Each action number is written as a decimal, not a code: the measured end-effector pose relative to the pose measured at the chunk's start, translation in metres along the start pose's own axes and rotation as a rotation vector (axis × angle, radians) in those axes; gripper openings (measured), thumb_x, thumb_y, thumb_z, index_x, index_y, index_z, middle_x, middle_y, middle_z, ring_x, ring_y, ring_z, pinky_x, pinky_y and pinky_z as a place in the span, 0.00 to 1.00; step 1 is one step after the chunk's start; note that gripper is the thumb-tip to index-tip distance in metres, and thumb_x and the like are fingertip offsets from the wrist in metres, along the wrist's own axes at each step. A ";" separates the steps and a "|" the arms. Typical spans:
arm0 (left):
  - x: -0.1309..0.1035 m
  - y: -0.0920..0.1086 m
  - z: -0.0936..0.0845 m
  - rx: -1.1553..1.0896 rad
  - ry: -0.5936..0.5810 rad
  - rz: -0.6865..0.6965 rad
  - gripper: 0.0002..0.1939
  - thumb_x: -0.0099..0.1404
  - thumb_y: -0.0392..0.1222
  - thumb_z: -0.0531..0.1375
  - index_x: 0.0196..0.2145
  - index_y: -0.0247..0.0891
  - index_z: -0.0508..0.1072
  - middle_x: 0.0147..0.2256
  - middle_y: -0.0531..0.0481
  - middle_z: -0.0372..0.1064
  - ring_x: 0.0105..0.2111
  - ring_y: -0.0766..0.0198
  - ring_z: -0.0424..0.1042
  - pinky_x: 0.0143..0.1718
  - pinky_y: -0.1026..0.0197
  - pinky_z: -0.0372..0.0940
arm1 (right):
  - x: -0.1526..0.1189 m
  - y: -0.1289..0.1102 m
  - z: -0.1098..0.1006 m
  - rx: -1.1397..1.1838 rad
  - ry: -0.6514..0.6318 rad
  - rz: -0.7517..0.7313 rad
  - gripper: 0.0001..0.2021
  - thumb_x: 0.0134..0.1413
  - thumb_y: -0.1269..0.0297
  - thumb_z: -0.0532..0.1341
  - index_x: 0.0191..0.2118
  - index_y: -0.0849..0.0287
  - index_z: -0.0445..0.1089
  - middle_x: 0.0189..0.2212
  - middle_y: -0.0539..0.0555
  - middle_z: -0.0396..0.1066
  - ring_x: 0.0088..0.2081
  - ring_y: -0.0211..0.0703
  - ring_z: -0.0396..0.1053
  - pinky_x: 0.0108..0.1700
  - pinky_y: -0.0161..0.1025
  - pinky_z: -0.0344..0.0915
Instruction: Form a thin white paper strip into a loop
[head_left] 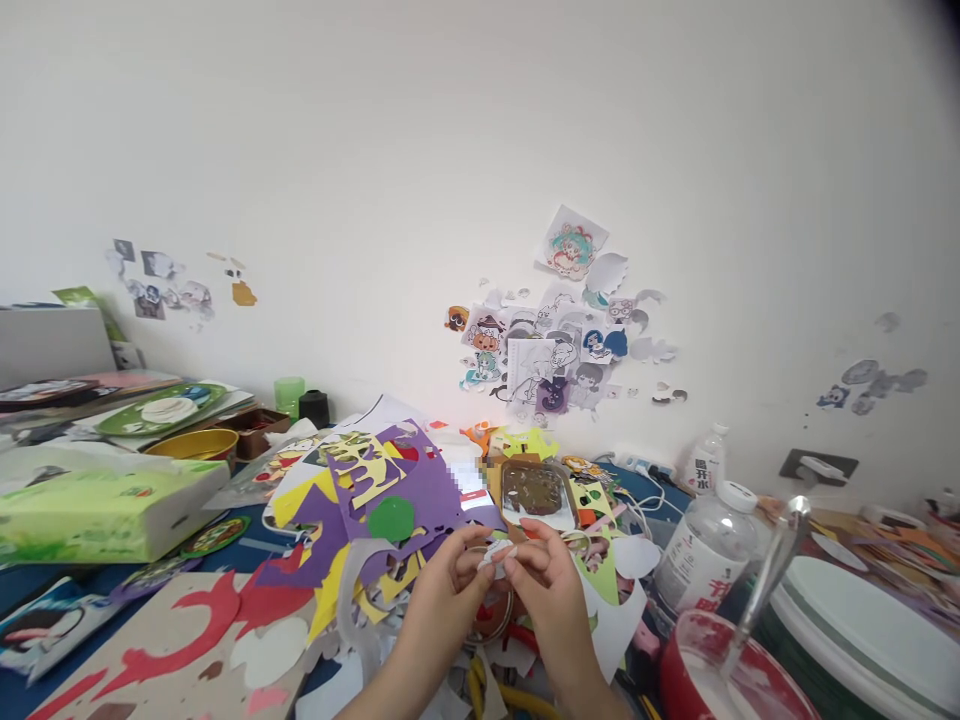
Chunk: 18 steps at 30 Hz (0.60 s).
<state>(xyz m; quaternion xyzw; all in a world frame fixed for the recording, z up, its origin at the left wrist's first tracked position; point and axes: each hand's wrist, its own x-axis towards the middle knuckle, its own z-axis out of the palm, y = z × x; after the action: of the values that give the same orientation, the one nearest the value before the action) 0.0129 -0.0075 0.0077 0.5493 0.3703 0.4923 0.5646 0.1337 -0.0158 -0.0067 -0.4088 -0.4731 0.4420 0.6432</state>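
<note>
Your left hand [450, 590] and right hand [551, 585] pinch a small white paper cutout [497, 556] between fingertips above the purple paper scraps [420, 490]; it looks light, flimsy, best held by its edges.

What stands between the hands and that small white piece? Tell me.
Nothing visible. The left hand and right hand meet above the cluttered table, and fingers of both pinch the white piece directly. The paper scraps lie behind and below it, not between.
</note>
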 end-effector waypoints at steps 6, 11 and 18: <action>-0.002 -0.002 -0.001 0.063 0.014 0.008 0.25 0.52 0.55 0.59 0.43 0.38 0.60 0.25 0.51 0.73 0.32 0.56 0.74 0.23 0.62 0.67 | 0.006 -0.002 -0.010 -0.316 0.131 -0.196 0.27 0.47 0.58 0.61 0.55 0.54 0.57 0.50 0.57 0.65 0.52 0.50 0.61 0.47 0.43 0.63; -0.002 -0.002 -0.001 0.060 -0.007 0.015 0.23 0.52 0.55 0.58 0.40 0.38 0.62 0.28 0.49 0.73 0.32 0.57 0.74 0.28 0.60 0.67 | 0.014 0.000 -0.019 -0.255 -0.094 -0.191 0.13 0.52 0.55 0.57 0.36 0.59 0.69 0.43 0.58 0.69 0.44 0.47 0.66 0.44 0.41 0.63; 0.001 -0.004 -0.003 0.166 -0.085 0.022 0.15 0.54 0.53 0.57 0.25 0.37 0.66 0.21 0.51 0.71 0.23 0.63 0.71 0.25 0.63 0.64 | 0.010 0.000 -0.017 -0.571 -0.090 -0.381 0.12 0.57 0.62 0.51 0.27 0.59 0.66 0.29 0.52 0.66 0.35 0.42 0.63 0.40 0.37 0.59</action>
<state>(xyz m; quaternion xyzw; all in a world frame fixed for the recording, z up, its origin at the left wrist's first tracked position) 0.0107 -0.0054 0.0038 0.6187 0.3794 0.4422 0.5270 0.1520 -0.0083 -0.0078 -0.4568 -0.6735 0.1814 0.5522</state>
